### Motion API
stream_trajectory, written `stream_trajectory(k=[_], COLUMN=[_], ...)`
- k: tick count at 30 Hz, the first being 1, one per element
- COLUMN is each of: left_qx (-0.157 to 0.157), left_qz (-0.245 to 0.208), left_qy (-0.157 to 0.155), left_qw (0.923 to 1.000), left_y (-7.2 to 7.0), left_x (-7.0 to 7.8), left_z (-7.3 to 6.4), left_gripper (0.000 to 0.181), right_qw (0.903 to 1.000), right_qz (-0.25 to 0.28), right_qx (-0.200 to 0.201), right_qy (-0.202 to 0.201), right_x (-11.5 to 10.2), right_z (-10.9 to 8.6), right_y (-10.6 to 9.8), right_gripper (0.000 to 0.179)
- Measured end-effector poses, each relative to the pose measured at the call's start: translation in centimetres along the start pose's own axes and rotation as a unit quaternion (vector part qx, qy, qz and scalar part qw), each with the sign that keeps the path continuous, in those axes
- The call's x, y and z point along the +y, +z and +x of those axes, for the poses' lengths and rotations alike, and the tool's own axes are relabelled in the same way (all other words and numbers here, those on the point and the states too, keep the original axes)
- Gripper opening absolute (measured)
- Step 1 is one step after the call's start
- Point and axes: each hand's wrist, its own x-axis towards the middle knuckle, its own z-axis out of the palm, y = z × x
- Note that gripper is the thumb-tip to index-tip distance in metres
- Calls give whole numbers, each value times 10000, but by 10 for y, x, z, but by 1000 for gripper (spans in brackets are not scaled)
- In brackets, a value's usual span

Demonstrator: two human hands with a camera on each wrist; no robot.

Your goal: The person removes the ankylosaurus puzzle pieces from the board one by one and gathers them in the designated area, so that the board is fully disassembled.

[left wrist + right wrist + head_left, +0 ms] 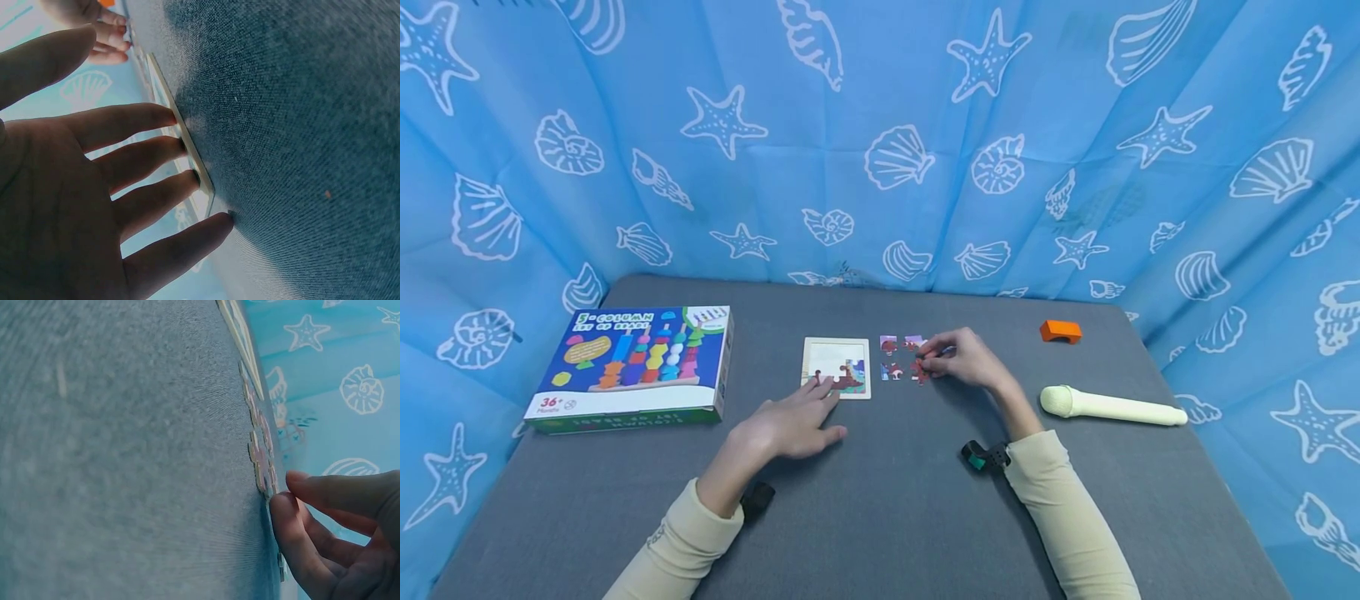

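A square wooden puzzle tray (pixel 867 367), its lower part filled with fitted picture pieces, lies mid-table. My left hand (pixel 797 421) rests at its lower left edge with fingers spread and straight; in the left wrist view the fingertips (pixel 187 147) touch the tray's rim (pixel 201 165). Right of the tray lie several loose jigsaw pieces (pixel 891 372) with reddish pictures, close together. Over the rightmost of them, my right hand (pixel 964 358) has thumb and index finger bent together, pinching a reddish puzzle piece (pixel 934 353) that the fingers mostly hide.
A bead set box (pixel 632 367) lies at the left. On the right are an orange arch block (pixel 1061 332) and a pale green toy microphone (pixel 1112 408). Beyond the grey table's (pixel 887 517) far edge hangs a blue shell-print curtain (pixel 850 167).
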Motion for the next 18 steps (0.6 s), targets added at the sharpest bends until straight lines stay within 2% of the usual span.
stream_trajectory(k=[9,18], left_qx=[-35,-65], left_qz=[-34,-5], left_qy=[12,-31], left_qw=[10000,10000], left_y=[-1,-1], left_x=[0,0], left_z=[0,1], left_gripper=[70,70], right_qw=[9990,9964], right_qz=[341,601], right_qx=[-234,-477], right_qy=[-185,-361], right_x=[-5,-18], right_z=[1,6], right_y=[3,18], right_gripper=[26,27])
